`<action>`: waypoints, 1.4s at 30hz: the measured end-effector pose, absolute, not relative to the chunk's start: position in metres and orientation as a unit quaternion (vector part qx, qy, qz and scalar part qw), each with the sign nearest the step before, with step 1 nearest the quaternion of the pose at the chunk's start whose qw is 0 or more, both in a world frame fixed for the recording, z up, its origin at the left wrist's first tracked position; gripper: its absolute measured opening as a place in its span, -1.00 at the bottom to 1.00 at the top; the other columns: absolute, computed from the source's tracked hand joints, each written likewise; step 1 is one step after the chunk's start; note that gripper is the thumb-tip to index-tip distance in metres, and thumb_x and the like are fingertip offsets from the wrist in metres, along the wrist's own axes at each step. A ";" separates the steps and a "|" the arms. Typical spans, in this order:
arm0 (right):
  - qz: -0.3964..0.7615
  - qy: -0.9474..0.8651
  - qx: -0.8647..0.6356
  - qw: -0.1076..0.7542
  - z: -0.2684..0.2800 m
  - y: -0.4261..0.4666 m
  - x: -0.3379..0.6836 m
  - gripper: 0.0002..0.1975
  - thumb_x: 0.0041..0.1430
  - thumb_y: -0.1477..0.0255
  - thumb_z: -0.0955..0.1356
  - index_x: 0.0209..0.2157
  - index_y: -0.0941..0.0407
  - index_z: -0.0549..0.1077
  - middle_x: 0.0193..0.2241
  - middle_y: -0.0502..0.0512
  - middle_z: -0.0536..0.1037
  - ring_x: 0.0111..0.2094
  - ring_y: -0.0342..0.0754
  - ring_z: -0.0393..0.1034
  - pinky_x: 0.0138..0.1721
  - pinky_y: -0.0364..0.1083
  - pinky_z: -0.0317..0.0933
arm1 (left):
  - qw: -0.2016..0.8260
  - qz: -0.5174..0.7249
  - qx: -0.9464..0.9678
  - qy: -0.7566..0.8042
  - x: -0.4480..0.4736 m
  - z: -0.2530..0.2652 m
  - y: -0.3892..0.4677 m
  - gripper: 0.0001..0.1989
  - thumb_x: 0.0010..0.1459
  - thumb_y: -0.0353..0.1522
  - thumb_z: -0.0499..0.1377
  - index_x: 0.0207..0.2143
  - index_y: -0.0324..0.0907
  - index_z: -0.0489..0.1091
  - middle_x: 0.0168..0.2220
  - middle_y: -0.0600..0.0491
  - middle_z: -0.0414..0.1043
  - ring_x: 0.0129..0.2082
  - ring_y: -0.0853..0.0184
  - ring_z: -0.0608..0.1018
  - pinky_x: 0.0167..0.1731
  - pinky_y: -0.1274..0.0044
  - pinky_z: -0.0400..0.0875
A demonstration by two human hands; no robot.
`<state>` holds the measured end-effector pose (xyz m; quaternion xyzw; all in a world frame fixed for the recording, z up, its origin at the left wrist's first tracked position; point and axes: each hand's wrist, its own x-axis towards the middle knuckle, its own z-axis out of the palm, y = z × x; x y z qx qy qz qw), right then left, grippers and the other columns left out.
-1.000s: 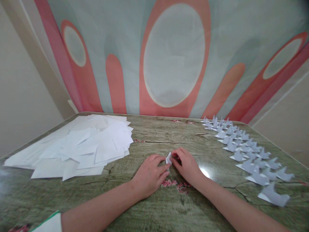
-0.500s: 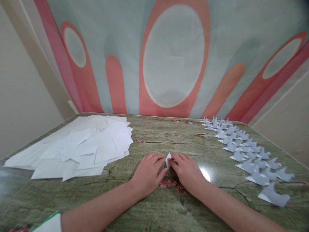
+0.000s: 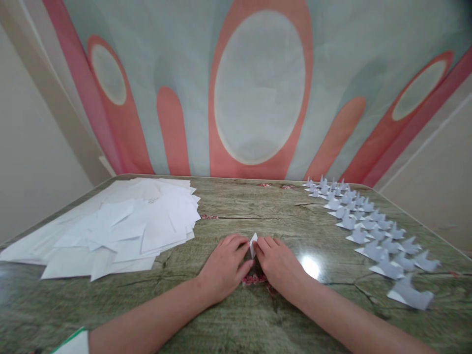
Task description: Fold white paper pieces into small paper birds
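Between my two hands, at the middle of the table, a small white folded paper (image 3: 253,244) stands with its pointed tip up. My left hand (image 3: 223,265) rests on the tabletop, its curled fingertips against the paper's left side and its thumb lower down. From the right, my right hand (image 3: 278,263) closes its fingers on the paper, with its thumb mostly hidden. The lower part of the folded paper is partly covered by the fingers.
A spread pile of white paper sheets (image 3: 155,226) lies to the left. Several folded white paper birds (image 3: 411,292) stand in rows along the right side. The wood-patterned table (image 3: 243,201) meets a wall with a pink and grey-green printed covering (image 3: 195,98) behind.
The folded paper looks narrower and turned slightly between my fingers. My left thumb sits a little lower, away from it. The whole view has shifted slightly.
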<state>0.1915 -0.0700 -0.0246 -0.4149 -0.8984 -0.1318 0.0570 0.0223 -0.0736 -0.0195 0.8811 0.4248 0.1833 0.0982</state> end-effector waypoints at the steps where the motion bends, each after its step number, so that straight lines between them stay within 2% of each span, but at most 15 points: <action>1: -0.126 -0.898 -0.416 0.060 -0.025 -0.070 0.193 -0.82 0.09 0.58 0.26 -0.23 0.22 0.38 -0.33 0.15 0.38 -0.29 0.02 0.23 -0.34 -0.04 0.13 | 0.105 0.185 0.880 0.424 0.022 -0.019 -0.074 -0.71 0.13 -0.34 0.05 -0.06 -0.17 0.27 -0.05 -0.04 0.26 -0.01 0.23 0.26 0.04 0.35 0.17; 17: -0.132 -0.897 -0.418 0.062 -0.033 -0.073 0.195 -0.81 0.04 0.60 0.28 -0.25 0.25 0.40 -0.31 0.20 0.40 -0.29 0.04 0.22 -0.32 -0.02 0.16 | 0.123 0.180 0.877 0.429 0.022 -0.022 -0.074 -0.65 0.15 -0.33 0.03 0.01 -0.18 0.20 0.02 -0.03 0.22 0.02 0.24 0.25 0.06 0.34 0.16; 42: -0.129 -0.899 -0.412 0.064 -0.031 -0.073 0.196 -0.84 0.03 0.62 0.28 -0.29 0.24 0.40 -0.34 0.19 0.40 -0.29 0.03 0.22 -0.31 -0.03 0.14 | 0.133 0.213 0.861 0.442 0.022 -0.022 -0.074 -0.68 0.15 -0.34 0.02 -0.02 -0.15 0.23 -0.03 -0.02 0.28 -0.02 0.26 0.30 0.03 0.35 0.19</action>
